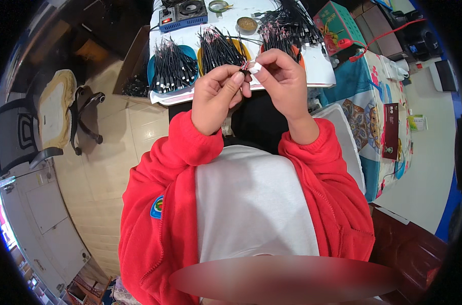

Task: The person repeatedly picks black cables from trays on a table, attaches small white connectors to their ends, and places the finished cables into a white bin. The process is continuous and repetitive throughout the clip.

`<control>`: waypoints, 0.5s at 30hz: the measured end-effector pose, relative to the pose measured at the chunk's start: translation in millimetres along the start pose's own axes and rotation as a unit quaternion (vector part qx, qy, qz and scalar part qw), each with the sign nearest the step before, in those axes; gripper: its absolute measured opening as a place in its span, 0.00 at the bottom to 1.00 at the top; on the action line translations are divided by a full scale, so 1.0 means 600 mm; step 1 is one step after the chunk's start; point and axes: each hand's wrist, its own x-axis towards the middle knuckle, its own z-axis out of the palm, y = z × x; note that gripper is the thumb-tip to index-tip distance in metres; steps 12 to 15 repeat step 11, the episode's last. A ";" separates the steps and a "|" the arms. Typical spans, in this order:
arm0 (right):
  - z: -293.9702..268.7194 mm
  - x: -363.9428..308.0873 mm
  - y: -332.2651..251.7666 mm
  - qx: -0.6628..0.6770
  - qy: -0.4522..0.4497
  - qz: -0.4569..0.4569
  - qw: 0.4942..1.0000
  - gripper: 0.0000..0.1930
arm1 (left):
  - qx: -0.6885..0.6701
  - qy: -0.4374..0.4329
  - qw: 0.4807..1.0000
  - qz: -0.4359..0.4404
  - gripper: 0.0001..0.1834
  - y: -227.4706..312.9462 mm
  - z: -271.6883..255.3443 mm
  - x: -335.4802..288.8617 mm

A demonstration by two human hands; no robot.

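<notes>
Both hands are raised at the table's near edge, their fingers almost meeting. My left hand [221, 94] is closed, thumb and forefinger pinching a black cable with thin red and white wire ends [245, 66]. My right hand [286, 84] is closed too, with thumb and forefinger pressed together at those wire ends. A white wrap [255, 67] covers its thumb tip. Just beyond them lie bundles of black cables in a blue bowl [151, 70], a yellow bowl [248, 52] and an orange bowl [301, 62]. The cable's lower part is hidden by my left hand.
At the back left stands a blue device with a red switch [184, 20]. Behind the bowls sit a small round tin of brown material [247, 24] and a cable pile [292, 20]. A green-and-red box [337, 28] stands right; a cardboard box [134, 66] stands left.
</notes>
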 end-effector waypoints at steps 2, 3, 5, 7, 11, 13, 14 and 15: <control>0.003 -0.006 0.010 0.240 0.005 0.134 0.961 0.04 | -0.024 -0.003 1.000 -0.009 0.09 -0.002 -0.004 -0.002; 0.004 -0.010 0.014 0.354 0.008 0.195 0.915 0.04 | -0.035 -0.004 0.999 -0.012 0.09 -0.003 -0.004 -0.002; 0.005 -0.015 0.021 0.391 -0.001 0.219 0.894 0.04 | -0.052 -0.012 0.998 -0.030 0.08 -0.007 -0.007 -0.003; 0.002 -0.014 0.022 0.379 -0.031 0.225 0.897 0.07 | -0.061 -0.026 0.996 -0.058 0.08 -0.007 -0.013 -0.003; 0.000 -0.016 0.004 0.308 -0.029 0.230 0.923 0.15 | -0.060 -0.047 0.995 -0.068 0.08 -0.008 -0.019 -0.006; 0.000 -0.016 0.004 0.308 -0.029 0.230 0.923 0.15 | -0.060 -0.047 0.995 -0.068 0.08 -0.008 -0.019 -0.006; 0.000 -0.016 0.004 0.308 -0.029 0.230 0.923 0.15 | -0.060 -0.047 0.995 -0.068 0.08 -0.008 -0.019 -0.006; 0.000 -0.016 0.004 0.308 -0.029 0.230 0.923 0.15 | -0.060 -0.047 0.995 -0.068 0.08 -0.008 -0.019 -0.006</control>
